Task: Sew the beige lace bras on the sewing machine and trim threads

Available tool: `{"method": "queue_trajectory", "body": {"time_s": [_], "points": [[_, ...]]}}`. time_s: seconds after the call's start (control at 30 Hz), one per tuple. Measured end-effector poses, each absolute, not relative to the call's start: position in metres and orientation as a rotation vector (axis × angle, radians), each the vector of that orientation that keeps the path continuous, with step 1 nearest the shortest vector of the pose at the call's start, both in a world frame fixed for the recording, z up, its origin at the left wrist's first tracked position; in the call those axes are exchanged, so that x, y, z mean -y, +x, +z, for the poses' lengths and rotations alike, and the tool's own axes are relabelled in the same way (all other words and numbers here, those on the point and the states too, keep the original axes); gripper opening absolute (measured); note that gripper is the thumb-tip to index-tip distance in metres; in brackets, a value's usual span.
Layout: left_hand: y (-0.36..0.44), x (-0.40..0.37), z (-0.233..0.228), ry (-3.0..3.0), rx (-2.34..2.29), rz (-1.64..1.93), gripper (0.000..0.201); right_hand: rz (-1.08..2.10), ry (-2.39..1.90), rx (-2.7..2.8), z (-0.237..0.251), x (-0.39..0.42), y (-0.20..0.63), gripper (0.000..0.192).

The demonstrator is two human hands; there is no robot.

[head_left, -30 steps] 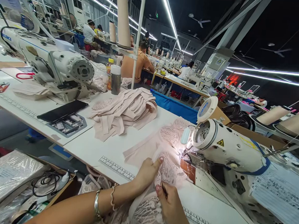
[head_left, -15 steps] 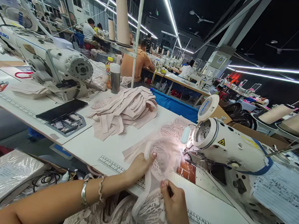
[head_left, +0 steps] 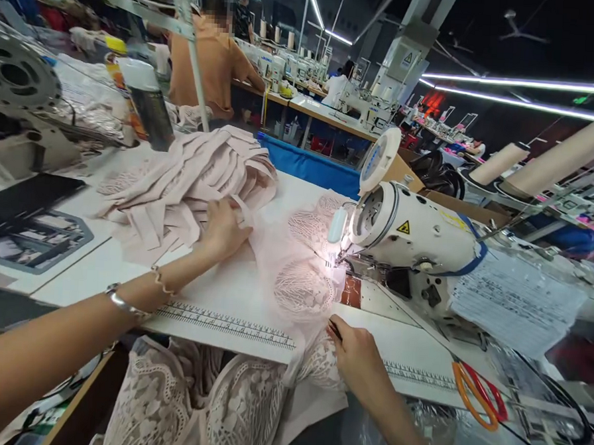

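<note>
A pale pink lace bra [head_left: 303,286] lies on the white table with its edge at the lit needle area of the sewing machine [head_left: 401,224]. My left hand [head_left: 223,230] is closed, pinching a pale strip at the bra's left side, right beside a pile of cut fabric strips [head_left: 230,162]. Close to the table's front edge, my right hand [head_left: 362,355] is closed around a small dark tool [head_left: 335,328], whose kind I cannot make out. Its fingertips touch the bra's near part. More joined lace cups [head_left: 245,399] hang below the edge towards my lap.
Orange-handled scissors [head_left: 474,396] lie at the right, near a written paper sheet [head_left: 519,297] on the machine. Thread cones [head_left: 499,163] stand behind it. At the left are a spray can [head_left: 146,105], a black flat case [head_left: 29,198] and another machine [head_left: 20,75]. A co-worker [head_left: 205,65] sits beyond.
My left hand has moved from the lace cup left and away from me to the strip beside the pile. The bra now lies flatter by the needle. The view has turned right.
</note>
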State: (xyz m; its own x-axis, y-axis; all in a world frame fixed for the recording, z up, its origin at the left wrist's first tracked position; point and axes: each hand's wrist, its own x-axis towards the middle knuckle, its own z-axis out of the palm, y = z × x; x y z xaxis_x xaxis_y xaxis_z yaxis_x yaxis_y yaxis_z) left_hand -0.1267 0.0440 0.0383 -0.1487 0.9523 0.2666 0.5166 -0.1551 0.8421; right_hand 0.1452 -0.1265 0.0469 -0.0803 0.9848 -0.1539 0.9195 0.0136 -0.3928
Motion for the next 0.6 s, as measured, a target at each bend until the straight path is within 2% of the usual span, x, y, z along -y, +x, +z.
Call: {"method": "queue_trajectory", "body": {"time_s": [0.1, 0.2, 0.23, 0.3, 0.37, 0.43, 0.47, 0.57, 0.6], "points": [[-0.098, -0.016, 0.035, 2.104, -1.358, 1.111, 0.027, 0.657, -2.099, 2.283, 0.074, 0.116, 0.152, 0.023], [-0.049, 0.017, 0.025, 2.599, -0.55, 0.633, 0.021, 0.85, -1.879, 2.527, 0.114, 0.1, 0.164, 0.021], [-0.035, 0.024, 0.021, 2.709, -0.366, 0.51, 0.028, 0.882, -1.799, 2.615, 0.126, 0.094, 0.17, 0.02], [-0.013, 0.029, 0.013, 2.824, -0.314, 0.43, 0.048, 0.821, -1.77, 2.753, 0.141, 0.084, 0.183, 0.022], [-0.005, 0.023, 0.008, 2.843, -0.386, 0.458, 0.07, 0.564, -1.942, 2.754, 0.137, 0.076, 0.193, 0.024], [-0.006, 0.008, 0.006, 2.786, -0.361, 0.513, 0.076, 0.273, -2.124, 2.628, 0.117, 0.068, 0.197, 0.018], [-0.008, 0.0, 0.007, 2.748, -0.305, 0.533, 0.07, 0.177, -2.18, 2.539, 0.103, 0.063, 0.197, 0.015], [-0.011, -0.021, 0.008, 2.623, -0.241, 0.575, 0.028, 0.092, -2.23, 2.14, 0.058, 0.049, 0.19, 0.022], [-0.01, -0.025, 0.007, 2.598, -0.278, 0.589, 0.026, 0.115, -2.25, 2.01, 0.046, 0.045, 0.186, 0.023]]}}
